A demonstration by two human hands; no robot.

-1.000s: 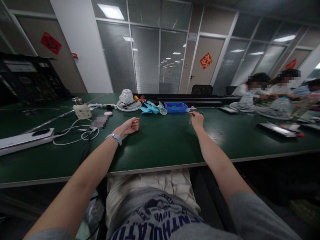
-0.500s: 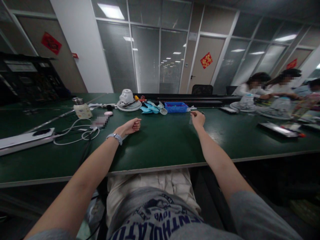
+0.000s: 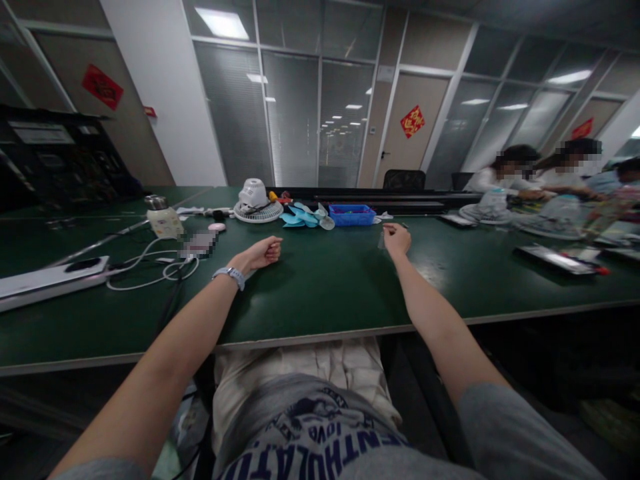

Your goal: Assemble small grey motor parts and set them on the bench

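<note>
My left hand (image 3: 263, 251) rests on the green table (image 3: 320, 293) in a loose fist, with a light watch on its wrist. Nothing shows between its curled fingers. Farther right, my right hand (image 3: 397, 239) has its thumb and fingers pinched together. A small, clear, thin piece (image 3: 381, 240) shows at its fingertips, too faint to name. Behind the hands lie blue fan blades (image 3: 303, 215) and a blue tray (image 3: 351, 215) with small items. A white fan body (image 3: 253, 193) stands on a round white grille (image 3: 260, 213) to their left.
At the left are a bottle (image 3: 164, 219), a white cable (image 3: 145, 287) and a long white device (image 3: 55, 280). Dark bars (image 3: 370, 195) run along the back. Co-workers (image 3: 515, 170) sit at the right, near fan parts (image 3: 493, 207) and a flat shiny object (image 3: 555, 259).
My right hand has shifted very slightly, its fingertips still pinched. The left hand has stayed in place.
</note>
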